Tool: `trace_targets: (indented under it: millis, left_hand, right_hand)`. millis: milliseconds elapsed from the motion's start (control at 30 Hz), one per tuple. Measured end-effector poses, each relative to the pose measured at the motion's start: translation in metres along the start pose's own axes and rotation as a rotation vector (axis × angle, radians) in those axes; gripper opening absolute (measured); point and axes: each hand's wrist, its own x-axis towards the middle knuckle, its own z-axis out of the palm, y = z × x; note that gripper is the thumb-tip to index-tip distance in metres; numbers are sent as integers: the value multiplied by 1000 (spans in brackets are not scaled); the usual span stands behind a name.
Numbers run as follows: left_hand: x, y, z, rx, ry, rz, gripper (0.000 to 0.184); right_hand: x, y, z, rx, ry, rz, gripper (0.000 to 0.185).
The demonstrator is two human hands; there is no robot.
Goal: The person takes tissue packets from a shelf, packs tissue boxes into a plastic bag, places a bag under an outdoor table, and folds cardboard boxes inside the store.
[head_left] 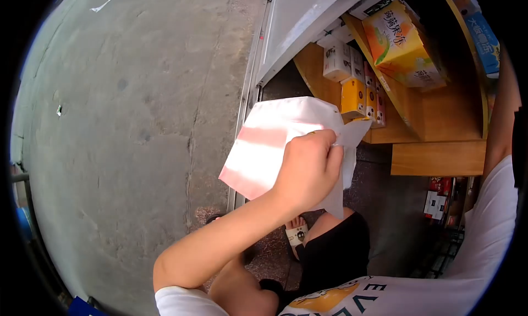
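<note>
My left hand (311,167) is closed, with its back toward me and its thumb on the right. It grips a thin, limp white and pink sheet (258,134), which spreads out to the left of the fist and hangs in loose folds to its right. Whether this is paper, tissue or cloth I cannot tell. The fingertips are hidden behind the fist. My right arm (499,112) rises along the right edge, and its hand is out of view.
A wooden shelf (440,159) on the right holds a yellow jelly box (399,44), a blue box (484,44) and small yellow and white tissue packs (353,96). A metal door track (253,85) borders the grey concrete floor (126,134). More boxes (435,204) stand low at right.
</note>
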Motion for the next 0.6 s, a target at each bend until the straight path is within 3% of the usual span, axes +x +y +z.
trace_targets:
  millis: [133,200,267,333,400,500,600]
  left_hand:
    - [11,8,-2,90,-100,2,23]
    - [25,-1,-6,11,-90,-140,23]
    - [31,-10,-2,0,-81,-159,24]
    - [37,-15,-1,1,-60,-156,25]
    - [40,-24,6,-141,51,-133,26]
    - [40,-25,10,-167,56,-146,25]
    - [45,-29,6,-225,50,-177,25]
  right_hand:
    - [-63,-11,-21,170,-280,93,16]
    - [-126,-26,-30,439,-570,233,16]
    - [-195,-40,-23,736,-931,439,18]
    - [-263,-58,-1,826,-1135,599,19]
    - [-327,-71,28,630,-1091,690,26]
    - [-353,-73,61,280,-954,333,55]
    - [-336,-61,68,329,-959,330,70]
